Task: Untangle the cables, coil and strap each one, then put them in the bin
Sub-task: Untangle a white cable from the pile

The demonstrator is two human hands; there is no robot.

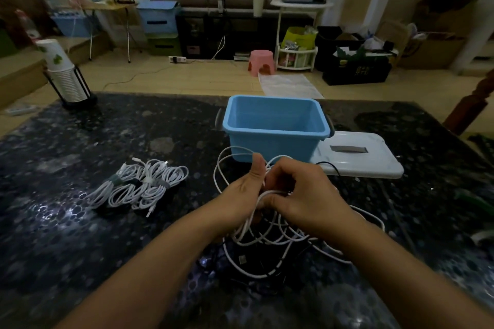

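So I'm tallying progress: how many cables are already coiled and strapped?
3, as far as I can tell: left bundle, middle bundle and right bundle lie side by side on the table, left of the blue bin. They overlap, so another may be hidden.

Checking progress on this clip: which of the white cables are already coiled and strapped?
The coiled white cables lying left of the blue bin, with straps around their middles. The loose white cable held in both hands remains tangled and unstrapped.
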